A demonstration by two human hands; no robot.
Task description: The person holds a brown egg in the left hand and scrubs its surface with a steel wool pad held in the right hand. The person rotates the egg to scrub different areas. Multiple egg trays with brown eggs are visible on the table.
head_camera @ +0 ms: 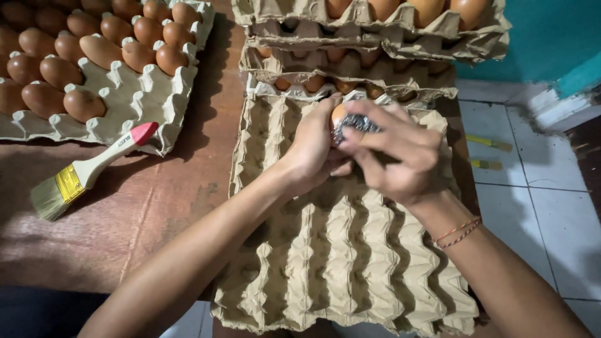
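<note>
Head view: left hand (311, 149) wraps around a brown egg (339, 114), right hand (391, 156) pinches a steel-wool scourer (354, 122) against it, over the empty egg tray (338, 250). At 9 o'clock, a paintbrush (87, 172) lies on the counter (125, 219).

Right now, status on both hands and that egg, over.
Left hand gripping brown egg over empty egg tray. Right hand pressing metal scourer against the egg. Paintbrush lies apart on the table, nothing in the way.
</note>
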